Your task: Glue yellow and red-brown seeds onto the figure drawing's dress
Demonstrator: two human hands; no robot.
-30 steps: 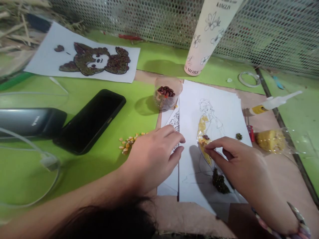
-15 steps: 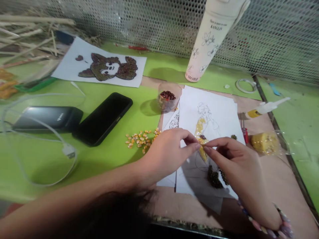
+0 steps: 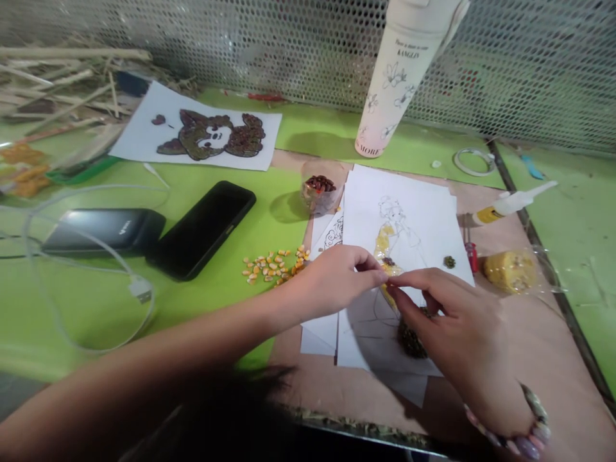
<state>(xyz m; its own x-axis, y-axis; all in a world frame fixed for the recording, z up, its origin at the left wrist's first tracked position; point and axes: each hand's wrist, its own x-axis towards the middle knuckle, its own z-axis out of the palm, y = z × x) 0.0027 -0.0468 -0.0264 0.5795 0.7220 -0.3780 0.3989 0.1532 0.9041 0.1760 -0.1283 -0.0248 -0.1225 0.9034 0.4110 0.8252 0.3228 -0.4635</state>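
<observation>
My left hand (image 3: 332,280) and my right hand (image 3: 455,314) meet with their fingertips over the yellow-seeded dress (image 3: 386,253) of a pencil figure on a white paper sheet (image 3: 404,208). Anything pinched between the fingertips is too small to tell. A dark green seed clump (image 3: 411,340) lies on the sheet under my right hand, partly hidden, and a small green clump (image 3: 449,262) sits to the right of the dress. Loose corn kernels (image 3: 272,267) lie left of my left hand, beside a clear cup of red beans (image 3: 320,191).
A black phone (image 3: 202,230) and a power bank (image 3: 106,231) with a white cable lie on the green mat. Behind stand a floral tumbler (image 3: 397,83) and a bean-covered animal picture (image 3: 212,135). A glue bottle (image 3: 510,205) and bagged yellow corn (image 3: 510,271) lie right.
My left hand has moved right from beside the sheet onto the dress, and the fingertips of both hands have closed together there. The view has shifted, showing more kernels.
</observation>
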